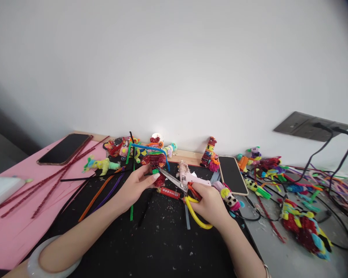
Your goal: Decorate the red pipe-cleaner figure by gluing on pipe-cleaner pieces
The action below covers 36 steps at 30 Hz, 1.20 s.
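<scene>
My left hand (136, 185) pinches a small red and green pipe-cleaner piece (159, 177) above the black mat (150, 239). My right hand (210, 204) grips scissors (188, 193) with yellow and red handles; their blades point left and touch the red piece. A white bangle (46, 258) sits on my left wrist. A red lighter-like stick (168, 192) lies on the mat just below the blades.
Pipe-cleaner figures (150, 148) line the back edge. A dark phone (64, 148) and red stems (46, 181) lie on the pink sheet at left. A second phone (233, 174), more figures (304, 226), a glue gun (191, 175) and black cables (330, 162) from a wall socket fill the right.
</scene>
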Motion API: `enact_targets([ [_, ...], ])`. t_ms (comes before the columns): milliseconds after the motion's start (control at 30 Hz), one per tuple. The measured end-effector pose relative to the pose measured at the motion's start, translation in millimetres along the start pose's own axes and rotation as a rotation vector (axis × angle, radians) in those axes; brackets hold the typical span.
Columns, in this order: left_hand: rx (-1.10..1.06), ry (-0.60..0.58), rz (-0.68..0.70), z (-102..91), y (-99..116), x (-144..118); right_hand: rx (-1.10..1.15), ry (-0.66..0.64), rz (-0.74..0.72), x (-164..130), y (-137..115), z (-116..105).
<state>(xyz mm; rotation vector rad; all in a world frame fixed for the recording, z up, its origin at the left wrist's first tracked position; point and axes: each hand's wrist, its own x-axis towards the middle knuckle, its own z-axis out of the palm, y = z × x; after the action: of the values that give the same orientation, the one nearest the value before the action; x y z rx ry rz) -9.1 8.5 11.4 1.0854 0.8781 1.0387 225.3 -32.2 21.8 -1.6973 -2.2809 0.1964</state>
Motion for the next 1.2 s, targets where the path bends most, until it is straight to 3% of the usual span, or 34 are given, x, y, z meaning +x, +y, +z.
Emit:
enact_targets([
  [467,0.060,0.056,0.009,-4.6,2,1,0.018,-0.038,0.041,0,-7,-4],
  [1033,0.046,-0.048,0.006,-6.3,0,-1,0.030,0.173,-0.046,0,3,6],
  [1200,0.051,-0.056,0.004,-7.6,1,-1,-0.008,0.180,-0.065,-1,5,6],
])
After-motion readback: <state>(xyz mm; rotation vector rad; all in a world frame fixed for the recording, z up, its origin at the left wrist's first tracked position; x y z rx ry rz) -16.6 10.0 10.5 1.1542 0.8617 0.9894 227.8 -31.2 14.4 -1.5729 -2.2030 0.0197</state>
